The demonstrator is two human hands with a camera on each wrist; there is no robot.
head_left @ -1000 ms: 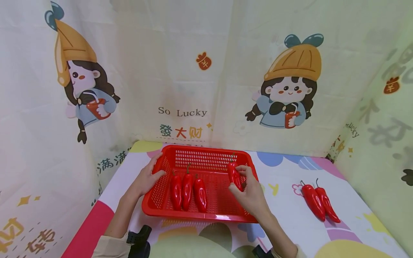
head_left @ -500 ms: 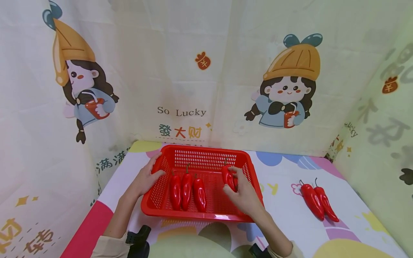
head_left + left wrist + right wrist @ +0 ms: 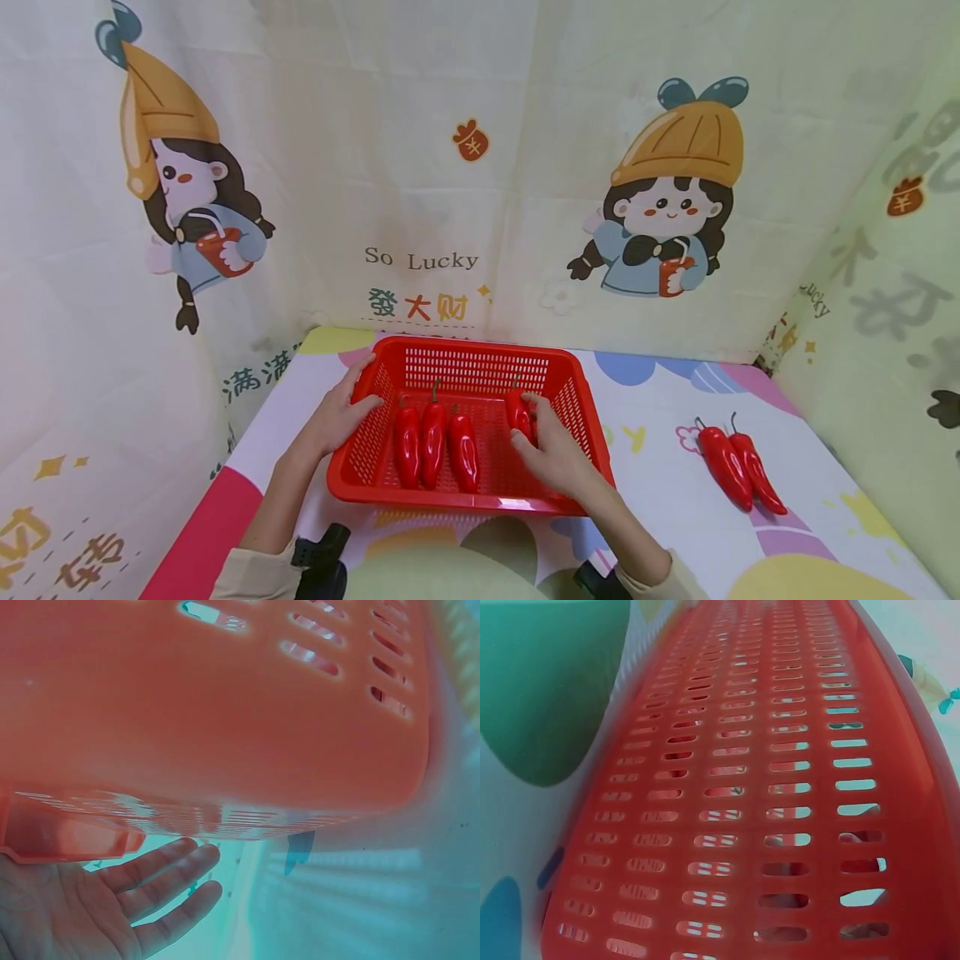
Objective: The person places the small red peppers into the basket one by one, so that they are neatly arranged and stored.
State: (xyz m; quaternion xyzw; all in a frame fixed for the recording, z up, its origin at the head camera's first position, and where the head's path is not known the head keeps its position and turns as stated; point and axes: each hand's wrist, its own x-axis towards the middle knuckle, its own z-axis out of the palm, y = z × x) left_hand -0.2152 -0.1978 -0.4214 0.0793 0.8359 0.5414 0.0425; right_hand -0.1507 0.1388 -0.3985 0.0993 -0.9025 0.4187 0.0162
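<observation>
A red plastic basket (image 3: 495,502) with slotted walls sits on the table. My left hand (image 3: 339,421) is at its left end, thumb over the rim and fingers outside; the left wrist view shows those fingers (image 3: 169,930) extended beside the outer wall. Inside the basket, my right hand (image 3: 553,450) holds a glossy red chili pepper (image 3: 517,412) between thumb and fingers, stem pointing away. The lower part of that pepper is hidden by the hand. Three more chili peppers (image 3: 432,450) lie side by side in the basket's left half. In the right wrist view, the basket's slotted wall (image 3: 750,802) hides the hand.
Two red chili peppers (image 3: 726,469) lie close together on the table to the right of the basket. A colourful printed cloth (image 3: 660,417) covers the table. Printed curtains (image 3: 525,208) stand behind it and on both sides.
My right hand has moved left inside the basket, carrying the chili pepper towards the three others. The left hand stays at the rim.
</observation>
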